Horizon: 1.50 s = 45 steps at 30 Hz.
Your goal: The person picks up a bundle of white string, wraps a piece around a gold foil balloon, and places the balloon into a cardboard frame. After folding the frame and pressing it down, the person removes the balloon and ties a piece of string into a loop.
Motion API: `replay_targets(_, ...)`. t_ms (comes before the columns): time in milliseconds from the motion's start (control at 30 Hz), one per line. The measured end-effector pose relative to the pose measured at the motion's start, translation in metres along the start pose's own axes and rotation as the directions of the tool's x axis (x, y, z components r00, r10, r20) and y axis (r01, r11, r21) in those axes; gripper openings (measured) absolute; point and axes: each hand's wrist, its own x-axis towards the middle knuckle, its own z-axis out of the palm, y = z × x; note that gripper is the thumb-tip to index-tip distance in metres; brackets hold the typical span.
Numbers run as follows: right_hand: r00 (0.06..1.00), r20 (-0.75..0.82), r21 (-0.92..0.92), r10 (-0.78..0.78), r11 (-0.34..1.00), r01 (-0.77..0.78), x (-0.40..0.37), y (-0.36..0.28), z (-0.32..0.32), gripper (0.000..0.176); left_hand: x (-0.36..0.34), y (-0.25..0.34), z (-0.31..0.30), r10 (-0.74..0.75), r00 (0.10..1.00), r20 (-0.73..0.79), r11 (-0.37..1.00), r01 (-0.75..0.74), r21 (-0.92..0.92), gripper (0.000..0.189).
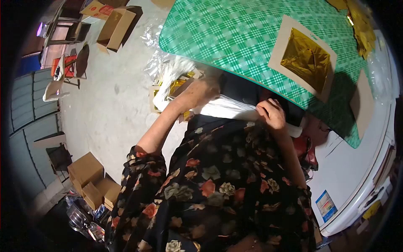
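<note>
A bundle of white strands (228, 108) lies stretched across my lap, below the near edge of the green checked table (218, 38). My left hand (201, 93) rests on the bundle's left part, its fingertips in shadow and hard to make out. At the bundle's right end, my right hand (272, 113) is closed with the strands pinched between thumb and fingers. More loose white strands (178, 69) hang over a box with gold wrapping (154, 93), left of my left hand. On the table lies a cardboard piece (277, 59) with gold foil (306, 61) on it.
An open cardboard box (115, 31) stands on the floor (105, 109) at upper left, with more boxes (86, 168) at lower left. Another flat cardboard piece (363, 103) and crumpled gold foil (361, 31) are at the table's right. A white appliance-like surface (348, 168) is beyond my right arm.
</note>
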Motion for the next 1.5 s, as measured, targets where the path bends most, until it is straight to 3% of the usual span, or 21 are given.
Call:
replay_targets(67, 1.0, 0.003, 0.049, 0.003, 0.999, -0.003, 0.002, 0.003, -0.003, 0.006, -0.003, 0.005, -0.004, -0.118, 0.993, 0.0, 0.978, 0.116, -0.173, 0.014)
replay_targets(167, 0.999, -0.032, 0.079, 0.022, 0.997, -0.019, 0.001, -0.005, -0.003, 0.005, -0.006, 0.022, -0.018, -0.195, 0.98, 0.032, 0.947, 0.197, -0.255, 0.011)
replay_targets(200, 0.999, -0.05, 0.123, 0.01, 0.992, -0.004, 0.002, -0.011, -0.003, 0.005, -0.008, 0.024, -0.021, -0.135, 0.991, 0.003, 0.963, 0.132, -0.236, 0.013)
replay_targets(300, 0.999, 0.043, 0.203, 0.021, 0.979, -0.029, 0.004, -0.031, -0.008, 0.015, -0.013, 0.044, -0.037, -0.228, 0.974, 0.02, 0.933, 0.224, -0.282, 0.012)
replay_targets(400, 0.999, 0.02, 0.25, -0.047, 0.967, 0.04, 0.017, -0.062, -0.015, 0.03, -0.011, 0.062, -0.059, -0.279, 0.949, 0.144, 0.889, 0.312, -0.336, 0.013)
replay_targets(500, 0.981, -0.075, 0.332, -0.181, 0.923, 0.196, 0.04, -0.09, -0.014, 0.032, -0.007, 0.093, -0.083, -0.215, 0.962, 0.166, 0.914, 0.258, -0.313, 0.014)
replay_targets(533, 0.978, -0.063, 0.365, -0.199, 0.907, 0.208, 0.047, -0.099, -0.016, 0.03, -0.003, 0.109, -0.093, -0.23, 0.949, 0.216, 0.92, 0.284, -0.27, 0.011)
replay_targets(633, 0.97, -0.031, 0.465, -0.24, 0.856, 0.226, 0.063, -0.105, -0.012, 0.02, 0.003, 0.121, -0.104, 0.069, 0.993, 0.101, 0.998, -0.07, 0.004, 0.008)
replay_targets(667, 0.972, -0.016, 0.497, -0.235, 0.842, 0.211, 0.067, -0.105, -0.012, 0.019, 0.004, 0.124, -0.108, 0.084, 0.994, 0.07, 0.983, -0.094, 0.155, 0.008)
replay_targets(800, 0.98, -0.027, 0.51, -0.198, 0.84, 0.183, 0.075, -0.105, -0.019, 0.015, 0.011, 0.135, -0.126, 0.127, 0.984, 0.123, 0.922, -0.163, 0.351, 0.009)
replay_targets(867, 0.985, -0.039, 0.521, -0.169, 0.838, 0.164, 0.076, -0.109, -0.027, 0.014, 0.019, 0.14, -0.127, 0.124, 0.986, 0.112, 0.931, -0.154, 0.33, 0.012)
replay_targets(900, 0.976, -0.067, 0.44, -0.207, 0.872, 0.215, 0.078, -0.107, -0.029, 0.011, 0.021, 0.139, -0.128, 0.11, 0.988, 0.106, 0.938, -0.139, 0.319, 0.013)
replay_targets(1033, 0.987, -0.1, 0.497, -0.129, 0.853, 0.162, 0.069, -0.104, -0.033, 0.007, 0.03, 0.125, -0.125, 0.072, 0.978, 0.198, 0.971, -0.114, 0.208, 0.011)
replay_targets(1133, 0.996, -0.042, 0.525, -0.08, 0.847, 0.09, 0.062, -0.096, -0.034, 0.01, 0.031, 0.13, -0.126, -0.09, 0.958, 0.274, 0.994, 0.067, 0.09, 0.011)
replay_targets(1300, 0.998, -0.053, 0.615, -0.031, 0.787, 0.057, 0.062, -0.101, -0.034, 0.01, 0.031, 0.134, -0.131, -0.182, 0.941, 0.285, 0.983, 0.184, 0.02, 0.011)
replay_targets(1500, 0.993, -0.067, 0.457, -0.094, 0.882, 0.115, 0.064, -0.11, -0.043, 0.008, 0.028, 0.139, -0.137, -0.199, 0.94, 0.276, 0.973, 0.224, -0.06, 0.019)
